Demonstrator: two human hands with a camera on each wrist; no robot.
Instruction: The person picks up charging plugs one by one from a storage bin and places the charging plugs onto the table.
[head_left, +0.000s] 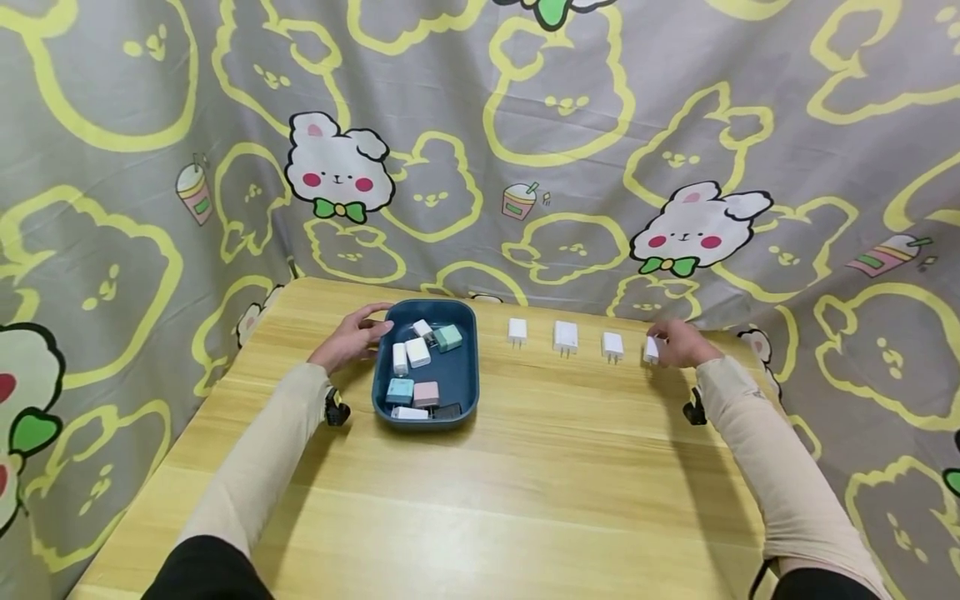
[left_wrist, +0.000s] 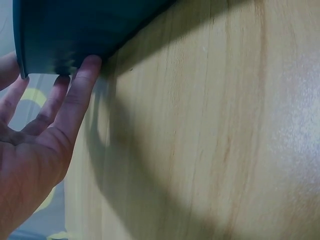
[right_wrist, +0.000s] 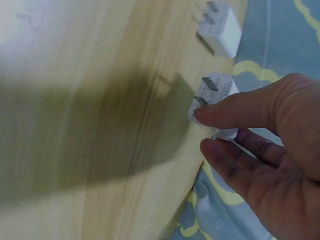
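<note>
My left hand point(head_left: 352, 337) is at the left wall of a dark blue tray point(head_left: 471, 367), one digit over the rim and other fingers against its outside in the left wrist view. Several plug chargers lie in the tray, among them a green charger point(head_left: 448, 337), a light blue charger point(head_left: 400, 391) and a pink charger point(head_left: 426, 393). At the right end of a row of white chargers, my right hand point(head_left: 681, 343) pinches a white charger point(right_wrist: 216, 92) between thumb and fingers. Its two metal prongs show in the right wrist view.
Left of the held charger, three white chargers stand apart in a row: a small one point(head_left: 517, 330), a larger one point(head_left: 566, 336) and another point(head_left: 612, 344). A patterned curtain point(head_left: 450, 208) hangs behind the wooden table point(head_left: 525, 500) and along its sides.
</note>
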